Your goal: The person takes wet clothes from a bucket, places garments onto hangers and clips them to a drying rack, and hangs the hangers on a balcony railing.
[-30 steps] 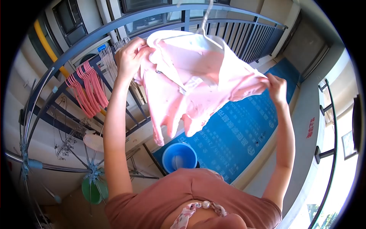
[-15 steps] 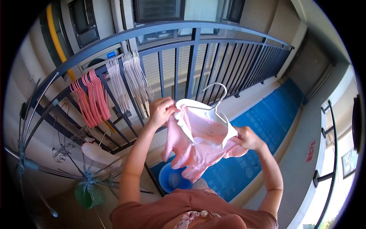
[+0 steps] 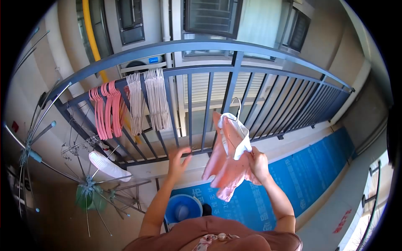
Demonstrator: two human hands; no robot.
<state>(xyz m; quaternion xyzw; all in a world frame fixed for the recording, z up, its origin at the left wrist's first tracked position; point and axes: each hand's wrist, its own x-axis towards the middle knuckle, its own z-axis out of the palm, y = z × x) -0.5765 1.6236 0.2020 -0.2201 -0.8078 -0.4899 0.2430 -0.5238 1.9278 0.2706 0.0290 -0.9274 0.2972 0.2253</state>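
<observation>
A pink shirt (image 3: 228, 167) with a white collar (image 3: 238, 140) hangs on a white hanger (image 3: 239, 109), whose hook points up in front of the railing. My right hand (image 3: 258, 165) grips the shirt near its right shoulder, fingers closed on the cloth. The shirt's lower part dangles and looks slightly blurred. To the left, my left hand (image 3: 179, 162) is apart from the shirt, with its fingers spread and nothing in them. The part of the hanger inside the shirt is mostly hidden.
A dark metal railing (image 3: 234, 83) runs across ahead. Pink hangers (image 3: 109, 111) and white hangers (image 3: 155, 100) hang on it at left. A blue bucket (image 3: 183, 209) stands below, beside blue floor sheeting (image 3: 293, 180). Drying racks with metal arms (image 3: 88, 184) stand left, near a white slipper (image 3: 109, 166).
My left hand has let go of the shirt's collar and moved down, opening. The shirt has turned more sideways and now hangs from my right hand's side. The view has shifted.
</observation>
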